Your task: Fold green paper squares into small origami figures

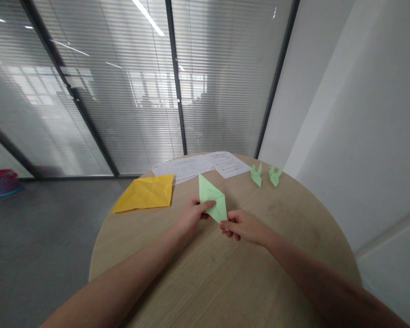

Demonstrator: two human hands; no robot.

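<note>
A piece of light green origami paper (210,190), folded into a pointed, kite-like shape with creases, is held up above the table. My left hand (194,212) grips its left side, thumb lying across the front and fingers behind. At the lower right corner, my right hand (239,226) pinches the paper between thumb and fingers. Two finished-looking green paper cranes, one crane (256,175) and another crane (275,176), stand side by side at the back right of the table.
The round wooden table (205,282) fills the lower middle. On its left lies a creased yellow paper (150,192). Printed white sheets (227,164) lie along the back edge. Behind are glass panels with blinds (130,91); a pink basket (2,182) stands on the floor far left.
</note>
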